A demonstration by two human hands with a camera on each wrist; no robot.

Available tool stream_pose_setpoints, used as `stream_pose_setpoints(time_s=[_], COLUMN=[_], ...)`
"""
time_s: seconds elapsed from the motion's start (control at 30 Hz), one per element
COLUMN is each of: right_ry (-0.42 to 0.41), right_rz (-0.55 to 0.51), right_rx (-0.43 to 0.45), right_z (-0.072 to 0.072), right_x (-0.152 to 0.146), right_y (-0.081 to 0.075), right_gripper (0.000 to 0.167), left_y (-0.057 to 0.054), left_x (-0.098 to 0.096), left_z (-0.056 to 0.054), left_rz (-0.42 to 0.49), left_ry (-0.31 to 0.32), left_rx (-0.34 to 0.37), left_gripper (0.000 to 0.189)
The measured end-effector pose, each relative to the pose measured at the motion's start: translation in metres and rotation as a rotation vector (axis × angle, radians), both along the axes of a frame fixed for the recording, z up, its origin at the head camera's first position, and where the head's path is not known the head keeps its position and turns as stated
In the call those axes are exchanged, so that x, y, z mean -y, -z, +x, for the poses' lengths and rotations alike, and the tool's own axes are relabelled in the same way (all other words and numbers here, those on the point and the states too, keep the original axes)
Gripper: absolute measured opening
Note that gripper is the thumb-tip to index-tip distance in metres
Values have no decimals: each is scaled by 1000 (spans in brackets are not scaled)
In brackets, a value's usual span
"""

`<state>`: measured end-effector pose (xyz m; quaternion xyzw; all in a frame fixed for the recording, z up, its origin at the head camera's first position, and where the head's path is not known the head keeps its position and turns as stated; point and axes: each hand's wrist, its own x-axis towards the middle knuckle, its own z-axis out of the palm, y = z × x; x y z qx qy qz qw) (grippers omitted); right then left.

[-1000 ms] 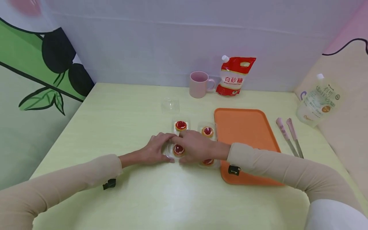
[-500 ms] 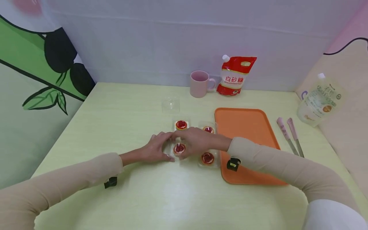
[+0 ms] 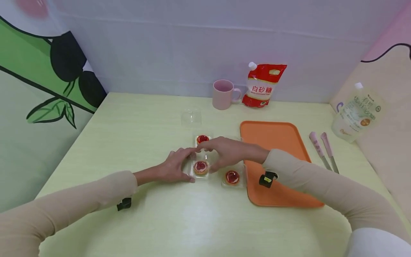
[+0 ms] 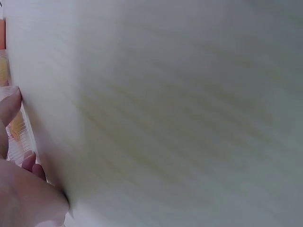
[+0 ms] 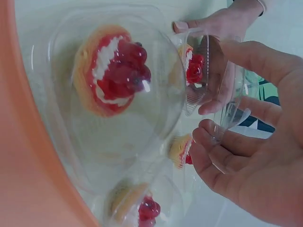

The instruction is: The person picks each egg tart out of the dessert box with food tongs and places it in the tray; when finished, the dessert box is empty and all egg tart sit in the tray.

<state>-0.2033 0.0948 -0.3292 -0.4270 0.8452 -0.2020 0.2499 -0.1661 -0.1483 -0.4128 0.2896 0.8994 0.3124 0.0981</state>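
A small fruit tart [image 3: 201, 167] with a glossy red topping sits in a clear plastic container. My left hand [image 3: 174, 167] holds that container at its left side, thumb at the front edge. My right hand [image 3: 229, 151] is on the other side; in the right wrist view its thumb and fingers grip a clear plastic lid [image 5: 232, 113] above the container. Another tart [image 3: 202, 139] stands just behind. To the right is a boxed tart [image 3: 232, 177]; a further one [image 5: 137, 208] is hidden by my right hand in the head view.
An orange tray [image 3: 273, 137] lies right of the tarts, under my right forearm. Two pink-handled knives [image 3: 322, 150] are beside it. A clear lid [image 3: 191, 117], a pink mug [image 3: 222, 94], a red sugar pouch [image 3: 263, 85] and a pale spouted pouch [image 3: 356, 116] stand farther back.
My right hand has drawn away to the right and slightly back from the tart, uncovering it and the front right boxed tart. The left hand has stayed in place.
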Motion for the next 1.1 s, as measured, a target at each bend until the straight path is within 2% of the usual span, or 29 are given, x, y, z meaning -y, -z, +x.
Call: stream_pose_setpoints(time_s=[0.2, 0.43, 0.57, 0.63, 0.7, 0.73, 0.83, 0.93, 1.0, 1.1], right_ry=[-38, 2, 37, 58, 79, 90, 129, 152, 167, 195], right_rz=[-39, -112, -134, -146, -160, -169, -187, -227, -261, -313], right_rx=[29, 114, 193, 240, 281, 298, 341, 406, 457, 530], right_z=[-10, -23, -31, -35, -40, -42, -47, -50, -52, -55], right_x=[-5, -11, -11, -10, -10, -9, -7, -5, -4, 0], right_y=[-3, -4, -4, -4, -4, -5, -6, -7, -8, -8], right_gripper=[68, 70, 69, 68, 66, 65, 61, 58, 57, 54], left_y=[-1, -1, 0, 0, -2, -3, -8, -16, -20, -24], left_x=[0, 3, 7, 9, 9, 9, 8, 6, 4, 1], left_z=[-1, -3, -4, -5, -6, -7, -14, -25, -34, -43], left_rz=[-28, 36, 132, 188, 254, 283, 352, 378, 385, 393], left_ry=[-6, -8, -22, -44, -87, -113, -180, -203, -200, -207], left_rx=[28, 81, 132, 127, 79, 29, -187, -362, -426, -457], left_gripper=[102, 113, 102, 89, 73, 66, 48, 43, 41, 36])
